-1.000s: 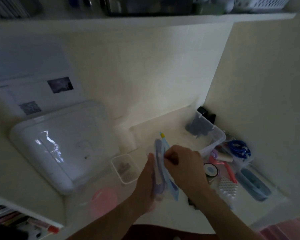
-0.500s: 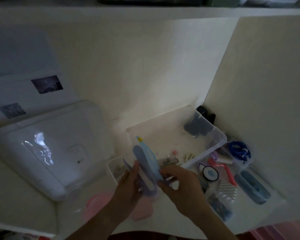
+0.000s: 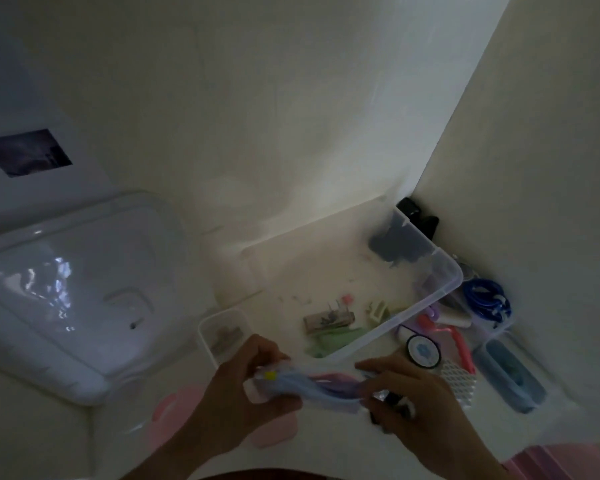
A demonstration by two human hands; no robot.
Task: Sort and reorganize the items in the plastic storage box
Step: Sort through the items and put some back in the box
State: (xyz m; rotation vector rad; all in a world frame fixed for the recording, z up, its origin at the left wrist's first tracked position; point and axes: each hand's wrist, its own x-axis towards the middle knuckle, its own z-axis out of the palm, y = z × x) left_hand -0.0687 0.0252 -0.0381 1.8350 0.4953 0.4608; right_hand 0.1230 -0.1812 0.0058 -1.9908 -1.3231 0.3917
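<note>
While both the left hand and right hand pinch the pale blue packet at its ends, it looks light, floppy, best gripped there, at six o'clock from the box.

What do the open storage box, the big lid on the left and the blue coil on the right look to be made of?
Storage box: clear, smooth plastic by the look; the items beside it show through its wall. Lid: glossy translucent white plastic, judging by the sharp light reflections on it. Blue coil: probably a rubber- or plastic-coated cord, looped and slightly shiny; too dim and blurred to say more.
</note>
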